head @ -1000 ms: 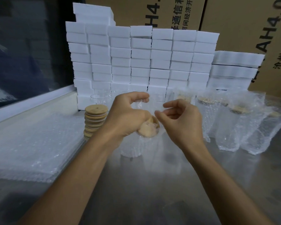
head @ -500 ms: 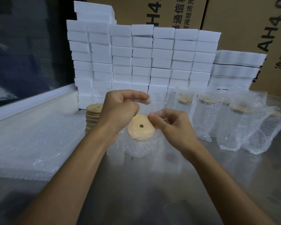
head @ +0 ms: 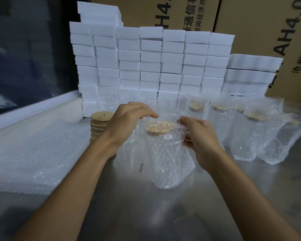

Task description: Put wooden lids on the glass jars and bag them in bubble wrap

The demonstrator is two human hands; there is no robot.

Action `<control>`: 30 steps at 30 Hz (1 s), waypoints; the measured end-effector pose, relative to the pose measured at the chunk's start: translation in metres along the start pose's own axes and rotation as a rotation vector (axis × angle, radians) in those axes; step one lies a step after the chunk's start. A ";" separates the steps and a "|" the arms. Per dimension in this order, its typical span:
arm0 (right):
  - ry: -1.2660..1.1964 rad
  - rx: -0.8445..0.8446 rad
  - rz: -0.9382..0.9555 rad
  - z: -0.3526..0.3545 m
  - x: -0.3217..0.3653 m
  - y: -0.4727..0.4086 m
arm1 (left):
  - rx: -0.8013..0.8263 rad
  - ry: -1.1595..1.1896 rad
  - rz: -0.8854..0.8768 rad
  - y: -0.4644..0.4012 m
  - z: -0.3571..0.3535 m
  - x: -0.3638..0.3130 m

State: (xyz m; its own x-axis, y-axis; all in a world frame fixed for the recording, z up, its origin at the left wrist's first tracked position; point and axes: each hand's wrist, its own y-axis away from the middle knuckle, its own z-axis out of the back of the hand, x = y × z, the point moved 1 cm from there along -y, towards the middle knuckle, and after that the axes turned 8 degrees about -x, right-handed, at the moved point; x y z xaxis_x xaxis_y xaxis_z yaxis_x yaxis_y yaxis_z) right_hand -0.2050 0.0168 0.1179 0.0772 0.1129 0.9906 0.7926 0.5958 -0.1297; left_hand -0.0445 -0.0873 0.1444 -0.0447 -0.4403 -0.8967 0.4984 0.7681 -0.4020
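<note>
Two hands (head: 129,122) (head: 200,136) at bagged jar (head: 165,153), glass blurred by wrap.

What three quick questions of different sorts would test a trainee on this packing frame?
1. True or false: the jar in the bubble-wrap bag between the hands already carries its wooden lid.
2. Multiple choice: the stack of spare lids stands (A) beside the left forearm, (B) among the finished bags on the right, (C) on top of the white boxes.
3. Fill in: the right hand grips the bag's upper ____ side.

Key
1. True; the lid shows through the wrap.
2. A.
3. Right, opposite the left hand, whose fingers hold the bag's mouth.
</note>
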 end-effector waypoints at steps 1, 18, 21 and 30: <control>0.001 -0.003 0.010 0.001 0.001 0.000 | 0.012 -0.034 0.009 0.000 -0.001 0.004; 0.298 0.708 0.130 0.034 -0.025 -0.010 | -0.256 0.084 -0.014 -0.004 -0.006 0.016; 0.367 0.813 0.054 0.041 -0.033 -0.008 | -0.162 0.076 0.060 -0.002 -0.007 0.012; 0.372 0.872 0.077 0.040 -0.053 -0.005 | 0.559 -0.229 0.141 0.016 -0.033 0.032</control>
State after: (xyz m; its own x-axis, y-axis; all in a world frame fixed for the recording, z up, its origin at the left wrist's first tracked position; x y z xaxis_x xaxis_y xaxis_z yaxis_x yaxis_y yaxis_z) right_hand -0.2373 0.0395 0.0640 0.4168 0.0058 0.9090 0.0583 0.9978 -0.0331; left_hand -0.0664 -0.0737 0.1027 0.2101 -0.4886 -0.8469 0.8671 0.4933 -0.0695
